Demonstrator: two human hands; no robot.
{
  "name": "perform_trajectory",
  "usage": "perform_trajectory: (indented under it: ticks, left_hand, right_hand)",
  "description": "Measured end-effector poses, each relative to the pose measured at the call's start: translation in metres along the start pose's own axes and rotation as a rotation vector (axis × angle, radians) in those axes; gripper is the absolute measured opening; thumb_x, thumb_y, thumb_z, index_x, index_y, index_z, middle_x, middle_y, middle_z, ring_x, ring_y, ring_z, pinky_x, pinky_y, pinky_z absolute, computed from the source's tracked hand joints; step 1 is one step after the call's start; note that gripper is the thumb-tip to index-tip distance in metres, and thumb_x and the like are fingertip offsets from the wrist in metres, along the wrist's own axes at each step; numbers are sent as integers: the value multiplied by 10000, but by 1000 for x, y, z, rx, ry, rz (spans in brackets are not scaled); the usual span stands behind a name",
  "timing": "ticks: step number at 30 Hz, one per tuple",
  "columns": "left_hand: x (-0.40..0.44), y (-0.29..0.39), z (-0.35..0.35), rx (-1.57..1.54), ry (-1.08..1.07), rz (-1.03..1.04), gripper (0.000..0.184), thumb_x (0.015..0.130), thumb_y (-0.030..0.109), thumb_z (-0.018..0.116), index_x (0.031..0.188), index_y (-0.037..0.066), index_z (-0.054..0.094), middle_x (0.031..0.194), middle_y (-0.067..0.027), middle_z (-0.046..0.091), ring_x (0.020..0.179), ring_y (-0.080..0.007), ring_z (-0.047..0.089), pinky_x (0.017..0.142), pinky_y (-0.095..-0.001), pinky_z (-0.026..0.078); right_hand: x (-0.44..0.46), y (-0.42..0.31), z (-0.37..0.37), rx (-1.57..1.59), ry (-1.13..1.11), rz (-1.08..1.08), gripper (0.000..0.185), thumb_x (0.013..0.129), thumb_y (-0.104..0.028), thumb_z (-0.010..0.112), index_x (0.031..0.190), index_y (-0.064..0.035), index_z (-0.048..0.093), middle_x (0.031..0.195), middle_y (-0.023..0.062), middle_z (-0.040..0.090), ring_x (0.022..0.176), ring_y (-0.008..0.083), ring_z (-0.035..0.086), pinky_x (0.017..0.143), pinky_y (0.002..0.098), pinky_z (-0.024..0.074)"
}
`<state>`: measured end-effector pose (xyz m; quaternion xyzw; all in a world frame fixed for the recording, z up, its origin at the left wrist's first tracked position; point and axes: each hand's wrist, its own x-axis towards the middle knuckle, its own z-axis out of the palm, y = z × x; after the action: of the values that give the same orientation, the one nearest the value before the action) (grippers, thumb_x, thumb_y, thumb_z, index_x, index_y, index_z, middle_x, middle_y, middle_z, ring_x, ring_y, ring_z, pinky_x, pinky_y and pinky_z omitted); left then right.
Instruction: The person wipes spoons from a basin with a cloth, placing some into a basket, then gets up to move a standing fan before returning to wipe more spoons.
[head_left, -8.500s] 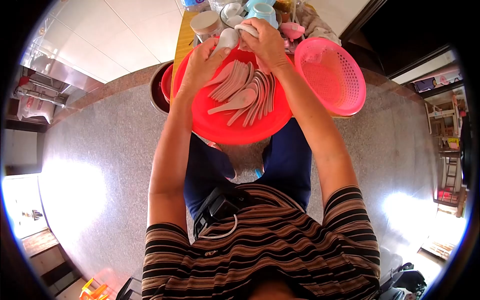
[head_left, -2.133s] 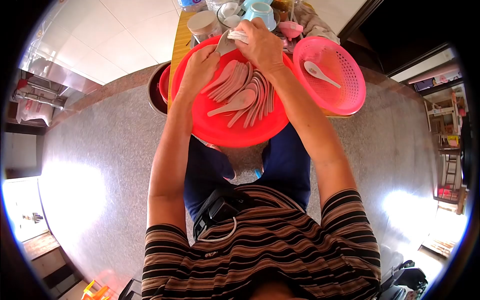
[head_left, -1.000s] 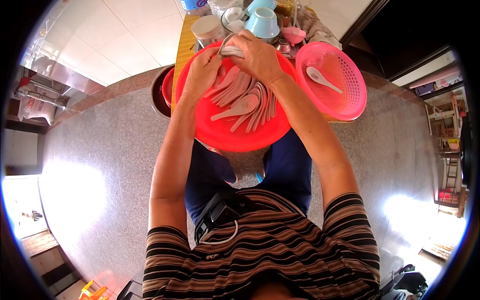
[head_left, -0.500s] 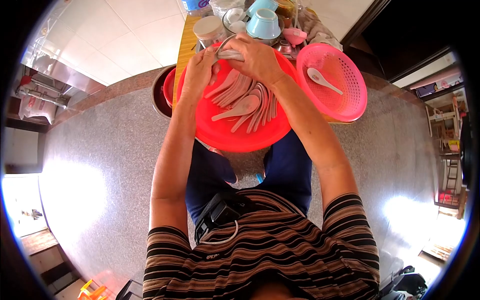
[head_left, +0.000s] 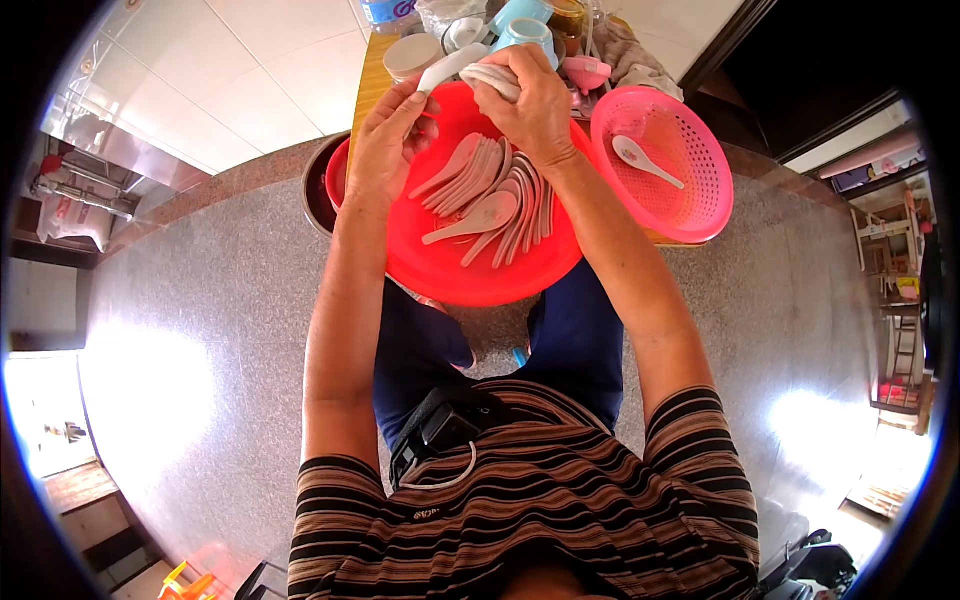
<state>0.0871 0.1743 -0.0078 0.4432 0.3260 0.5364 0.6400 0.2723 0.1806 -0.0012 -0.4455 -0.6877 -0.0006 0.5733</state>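
Observation:
Pinched between the thumb and fingers of my left hand (head_left: 388, 142) is a white soup spoon (head_left: 450, 68), raised above the far rim of the red basin (head_left: 430, 270). My right hand (head_left: 538, 112) is closed on a bunched whitish cloth (head_left: 490, 80), right beside the spoon. Below both hands, several soup spoons (head_left: 490, 212) lie fanned in overlapping rows inside the basin. To the right, a single white spoon (head_left: 648, 162) rests in the pink colander (head_left: 705, 150).
Behind the basin, a wooden table (head_left: 375, 75) bears a lidded jar (head_left: 412, 57), light-blue bowls (head_left: 525, 35), a small pink cup (head_left: 586, 72) and a crumpled cloth (head_left: 632, 55). Another basin (head_left: 322, 185) shows partly at the left. Speckled grey floor (head_left: 220, 260) surrounds my legs.
My hands have moved apart and slightly up, away from me. The spoon now shows plainly in my left hand, with the cloth in my right. The spoons in the basin stay put.

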Motion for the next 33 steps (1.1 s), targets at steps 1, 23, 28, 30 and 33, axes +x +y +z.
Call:
perform_trajectory:
  ticks: [1, 23, 28, 30, 33]
  left_hand:
    - [0, 0, 1, 0, 0, 0, 309, 944, 191, 561, 1210, 35, 547, 863, -7, 629, 683, -75, 570, 588, -191, 410]
    - [4, -6, 10, 548, -143, 283, 345, 929, 40, 521, 1272, 1, 502, 931, -33, 612, 806, -87, 560, 739, -228, 461]
    - [4, -8, 12, 525, -135, 389, 326, 914, -1, 524, 1236, 11, 476, 929, -40, 606, 823, -101, 564, 769, -246, 461]
    - [1, -5, 15, 665, -141, 446, 340, 874, -15, 570, 1200, 45, 491, 906, -64, 624, 813, -117, 586, 756, -258, 466]
    - [-6, 0, 22, 650, -145, 409, 342, 874, -16, 576, 1198, 58, 495, 908, -65, 622, 823, -121, 593, 772, -264, 470]
  right_hand:
    - [0, 0, 0, 60, 7, 39, 243, 719, -250, 713, 909, -123, 629, 857, 39, 605, 727, 257, 638, 625, 357, 521]
    - [-1, 1, 1, 220, -125, 272, 237, 781, -254, 665, 968, -108, 653, 905, 79, 598, 796, 257, 636, 695, 354, 508]
    - [3, 5, 1, 113, -124, 155, 259, 774, -255, 672, 993, -119, 650, 927, 92, 594, 818, 267, 631, 699, 349, 513]
    - [4, 8, -2, 108, -74, 230, 261, 773, -253, 673, 997, -120, 651, 931, 89, 594, 822, 266, 632, 703, 343, 517]
    - [5, 5, -7, 284, -49, 480, 267, 773, -251, 667, 1005, -118, 652, 926, 87, 594, 837, 268, 631, 717, 342, 512]
